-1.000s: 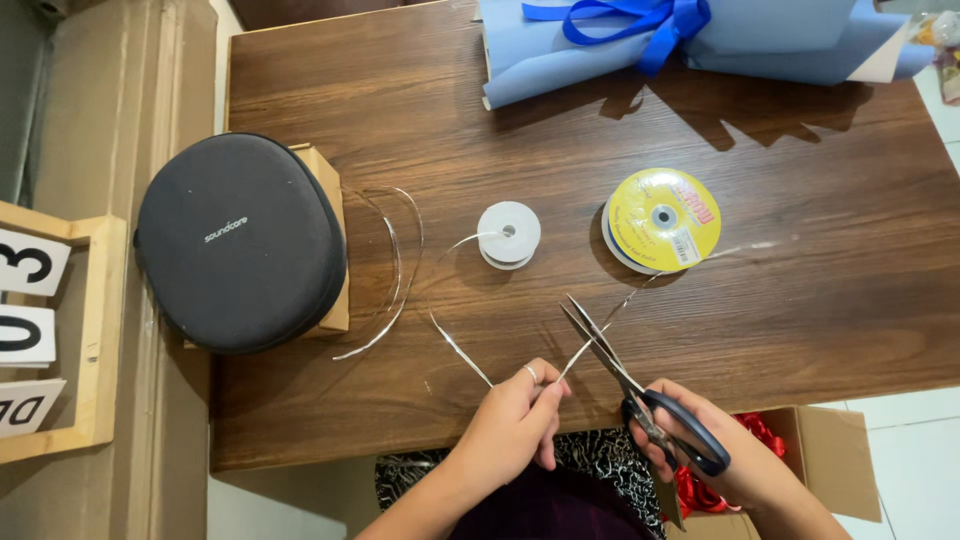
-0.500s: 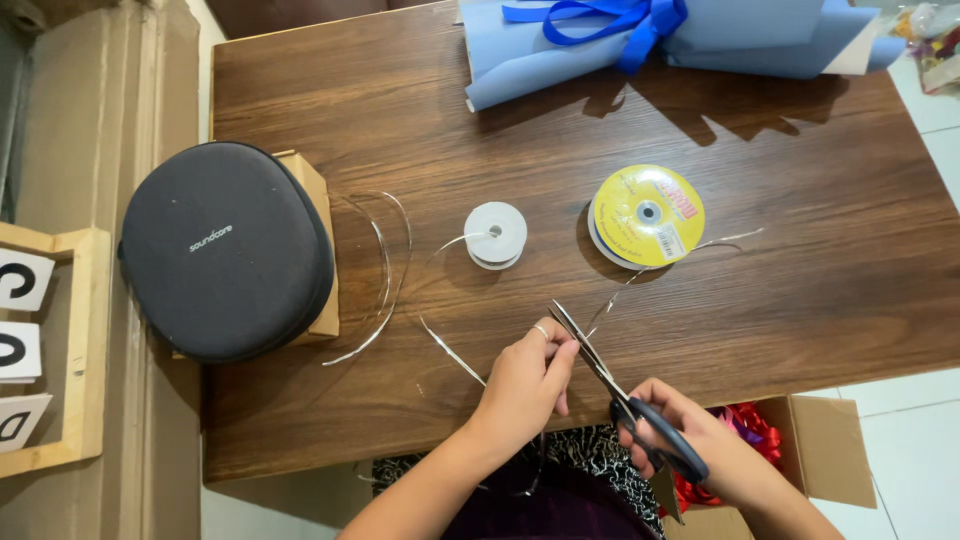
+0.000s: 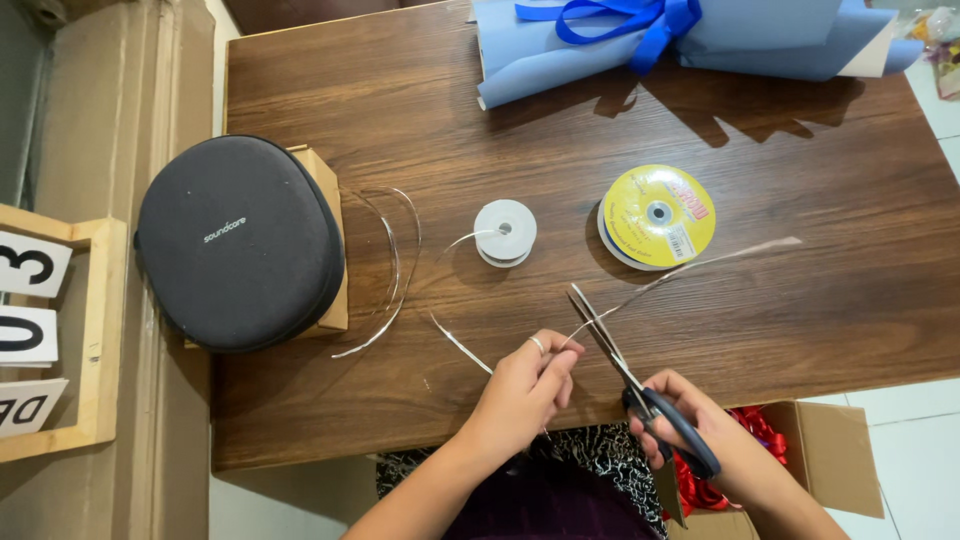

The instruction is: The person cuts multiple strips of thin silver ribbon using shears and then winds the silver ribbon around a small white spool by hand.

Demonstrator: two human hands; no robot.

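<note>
While a thin clear ribbon strip (image 3: 690,265) is pinched between left hand (image 3: 522,388) fingertips over the brown wooden table (image 3: 800,330), black-handled scissors (image 3: 640,390) are gripped, blades apart, by right hand (image 3: 700,440). Risk: strip slackens w/ a weak pinch, cut slips; fingertips sit v. near blades.

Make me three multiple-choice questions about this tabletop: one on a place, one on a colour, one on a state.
1. Where does the dark oval case lie?
A. at the table's left end
B. beside the blue wrap
C. in the cardboard box

2. What colour is the larger spool's top face?
A. white
B. yellow
C. red

3. How do the scissors stand?
A. shut flat on the table
C. hanging from a hook
B. blades open at a silvery strip

Answers: 1 A, it sits on a small box at the left edge; 2 B, its label is yellow; 3 B, the right hand holds them open while the left hand pinches the strip.
</note>
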